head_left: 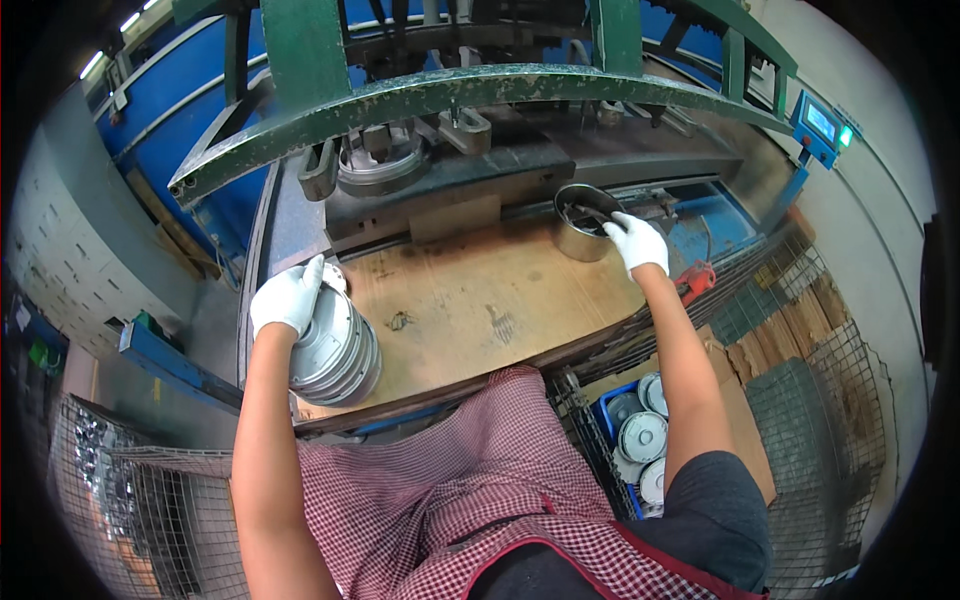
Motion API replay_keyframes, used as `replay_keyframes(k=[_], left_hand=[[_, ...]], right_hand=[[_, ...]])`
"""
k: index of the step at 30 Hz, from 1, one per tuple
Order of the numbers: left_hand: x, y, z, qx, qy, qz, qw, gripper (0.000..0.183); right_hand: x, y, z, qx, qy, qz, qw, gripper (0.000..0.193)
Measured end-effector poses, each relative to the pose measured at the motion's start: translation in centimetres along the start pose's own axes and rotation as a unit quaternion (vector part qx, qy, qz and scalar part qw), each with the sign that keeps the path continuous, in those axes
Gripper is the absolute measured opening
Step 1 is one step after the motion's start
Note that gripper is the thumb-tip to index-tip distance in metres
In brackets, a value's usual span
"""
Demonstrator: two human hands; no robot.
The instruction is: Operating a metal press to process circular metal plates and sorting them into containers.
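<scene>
My left hand point(290, 299), in a white glove, is at the top of a leaning stack of round grey metal discs point(345, 360) at the left end of the worktop. Its thumb lies over the top disc's rim, and its other fingers are hidden or curled at the edge. Across the worktop, my right hand point(638, 246), gloved too, has its fingers closed at the rim of a round metal can point(580, 238). Inside the can is dark material with a thin stick-like piece pointing toward the fingers. What they grip is too small to make out.
A stained cardboard-covered worktop point(450, 310) lies before me. Above stands a green-framed press point(480, 88) with a round die point(380, 165). A blue crate point(605, 410) of round metal parts sits low right, near a red-handled tool point(696, 280), wire cages point(820, 440) and a control screen point(820, 125).
</scene>
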State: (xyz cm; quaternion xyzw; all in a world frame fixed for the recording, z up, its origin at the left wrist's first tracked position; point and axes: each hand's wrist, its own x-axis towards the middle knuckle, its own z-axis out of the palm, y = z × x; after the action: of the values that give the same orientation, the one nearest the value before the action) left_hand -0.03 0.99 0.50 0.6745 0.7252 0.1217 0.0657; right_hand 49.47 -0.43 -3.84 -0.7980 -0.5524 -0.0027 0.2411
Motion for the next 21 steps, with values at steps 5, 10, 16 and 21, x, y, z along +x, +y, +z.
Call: replay_keyframes(k=[5,10,16,21], left_hand=[[0.0,0.2,0.0,0.021,0.003,-0.013,1.000,0.063],[0.0,0.1,0.1,0.021,0.002,-0.011,1.000,0.061],[0.3,0.0,0.2,-0.014,0.001,-0.004,1.000,0.060],[0.3,0.1,0.1,0.012,-0.002,-0.019,1.000,0.058]], right_hand=[[-1.1,-1.9,-0.5,0.178,0.178,-0.050,0.967,0.045],[1.7,-9.6,0.2,0.185,0.149,-0.254,0.937,0.041],[9.2,-17.2,2.0,0.124,0.080,-0.230,0.962,0.045],[12.7,-13.9,1.1,0.117,0.105,-0.120,0.980,0.043]])
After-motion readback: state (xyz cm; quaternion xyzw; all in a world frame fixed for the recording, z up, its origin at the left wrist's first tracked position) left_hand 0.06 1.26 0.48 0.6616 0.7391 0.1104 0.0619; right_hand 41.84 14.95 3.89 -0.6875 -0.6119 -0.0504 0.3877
